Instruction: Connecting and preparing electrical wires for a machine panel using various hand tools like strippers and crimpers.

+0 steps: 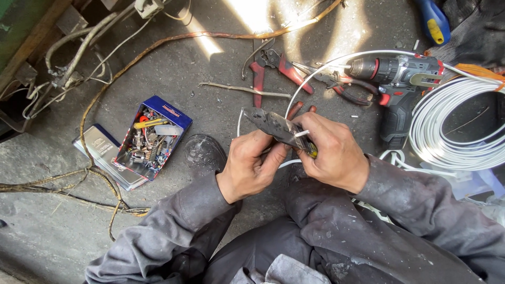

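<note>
Concrete floor (221,89) lies crowded: parts box (152,138) left, drill (397,79) and cable coil (457,126) right. Left hand (251,163) and right hand (331,150) both clamp the stripper (276,125) biting white wire (301,133), mid-floor above the knees.

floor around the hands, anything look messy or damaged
Yes. Frayed old cable snakes loose across the concrete floor, and pliers and a cordless drill lie scattered. The open box of small parts sits askew. Both hands hold a crimping tool on white wire.
</note>
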